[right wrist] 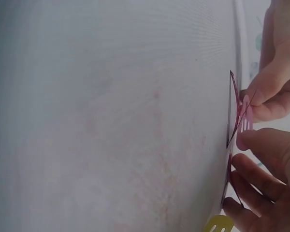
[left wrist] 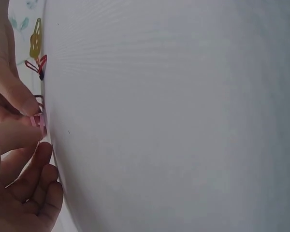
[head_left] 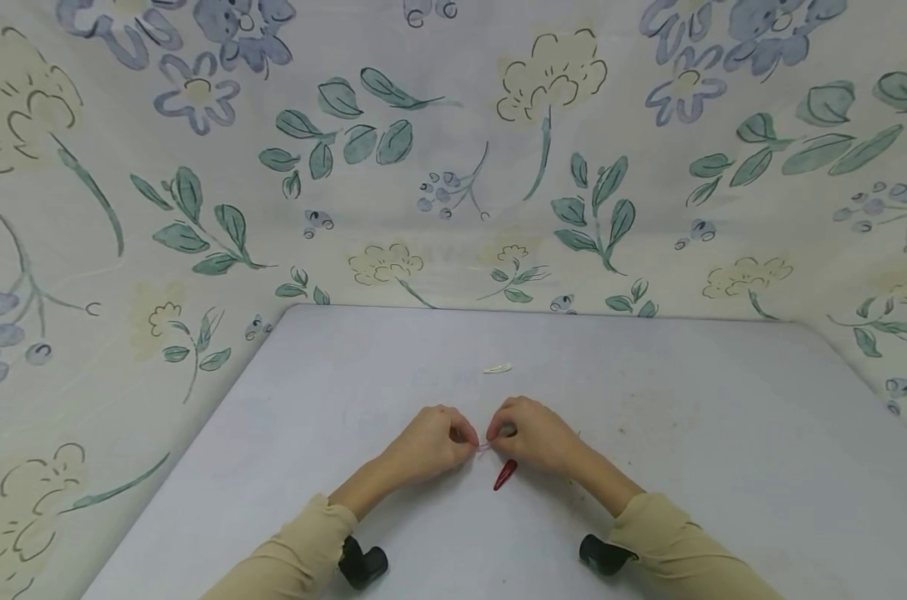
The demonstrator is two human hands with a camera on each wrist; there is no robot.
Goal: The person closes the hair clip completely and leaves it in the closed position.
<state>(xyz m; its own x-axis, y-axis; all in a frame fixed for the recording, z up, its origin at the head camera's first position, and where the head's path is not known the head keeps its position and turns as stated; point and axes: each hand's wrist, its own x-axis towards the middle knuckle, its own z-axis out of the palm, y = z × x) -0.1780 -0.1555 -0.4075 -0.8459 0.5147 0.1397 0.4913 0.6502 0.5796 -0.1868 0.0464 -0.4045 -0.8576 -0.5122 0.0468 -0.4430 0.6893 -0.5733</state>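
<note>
A small pink snap hair clip (head_left: 484,447) is between my two hands, low over the table. My left hand (head_left: 433,442) pinches one end with thumb and fingertips; my right hand (head_left: 538,435) pinches the other. In the right wrist view the slotted pink clip (right wrist: 245,122) stands tilted, its lower end under the right thumb (right wrist: 263,140). A dark red hair clip (head_left: 505,475) lies just below the hands. Thin dark red clip parts (right wrist: 234,104) overlap the pink clip in that view.
A pale hair clip (head_left: 498,368) lies behind the hands on the white table (head_left: 333,358). Wrist views show a yellow clip (left wrist: 36,42) and red clips (left wrist: 40,65) near the hands. Floral cloth (head_left: 453,233) hangs along the back edge. Black wrist devices (head_left: 363,562) sit at both sleeves.
</note>
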